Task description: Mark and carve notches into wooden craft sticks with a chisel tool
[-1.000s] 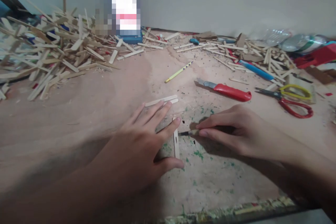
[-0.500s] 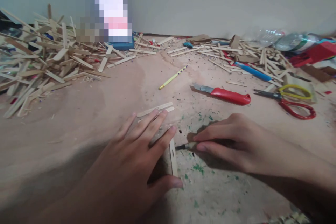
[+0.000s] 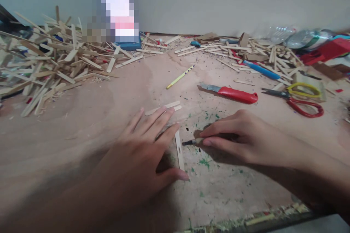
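Observation:
A wooden craft stick (image 3: 179, 150) with a small slot lies on the wooden table (image 3: 123, 94). My left hand (image 3: 139, 149) is spread flat, index finger at the stick's far end and thumb at its near end. Pinched in my right hand (image 3: 229, 138) is a small craft knife (image 3: 194, 141), its dark tip close to the stick's right side by the slot. Two more sticks (image 3: 175, 107) lie beyond my left fingertips, partly covered by them.
A red utility knife (image 3: 237, 95) and scissors (image 3: 290, 94) lie at the right, a yellow pencil (image 3: 180, 76) further back. Piles of craft sticks (image 3: 54, 54) stand at back left and right. Plastic bottles (image 3: 308, 39) lie at back right. The table's edge (image 3: 257, 220) shows at the bottom.
The view has shifted slightly, bringing the near table edge into sight. The knife tip sits a little further from the slot level, toward the stick's far end. Both hands keep their grip and pose.

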A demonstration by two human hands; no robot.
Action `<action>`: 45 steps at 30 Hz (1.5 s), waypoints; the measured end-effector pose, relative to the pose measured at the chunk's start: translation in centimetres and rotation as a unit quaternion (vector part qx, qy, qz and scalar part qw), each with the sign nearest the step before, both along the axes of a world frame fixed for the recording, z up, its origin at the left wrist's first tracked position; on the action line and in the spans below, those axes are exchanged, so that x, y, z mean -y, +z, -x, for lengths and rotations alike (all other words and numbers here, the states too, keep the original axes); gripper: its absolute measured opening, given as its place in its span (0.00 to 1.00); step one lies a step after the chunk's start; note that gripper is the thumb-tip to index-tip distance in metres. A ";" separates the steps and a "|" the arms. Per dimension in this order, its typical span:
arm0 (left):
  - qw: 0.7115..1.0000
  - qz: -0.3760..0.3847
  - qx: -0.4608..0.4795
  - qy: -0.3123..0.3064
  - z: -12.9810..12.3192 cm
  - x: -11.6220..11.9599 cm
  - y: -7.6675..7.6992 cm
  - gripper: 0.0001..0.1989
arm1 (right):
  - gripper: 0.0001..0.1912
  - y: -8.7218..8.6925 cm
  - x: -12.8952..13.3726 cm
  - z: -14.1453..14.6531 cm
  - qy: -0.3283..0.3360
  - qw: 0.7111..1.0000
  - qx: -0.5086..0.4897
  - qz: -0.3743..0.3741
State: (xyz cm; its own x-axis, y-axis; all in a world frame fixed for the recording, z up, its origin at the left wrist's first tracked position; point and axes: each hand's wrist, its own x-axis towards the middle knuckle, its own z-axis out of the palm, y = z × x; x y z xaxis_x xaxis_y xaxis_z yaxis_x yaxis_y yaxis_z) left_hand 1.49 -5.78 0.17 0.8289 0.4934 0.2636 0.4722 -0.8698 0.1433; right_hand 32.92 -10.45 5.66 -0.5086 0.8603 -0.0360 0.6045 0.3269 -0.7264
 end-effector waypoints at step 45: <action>0.994 0.040 0.077 -0.073 1.0 -2.0 1.0 0.19 | 0.16 0.0 0.1 0.7 -0.217 0.976 -0.016 0.002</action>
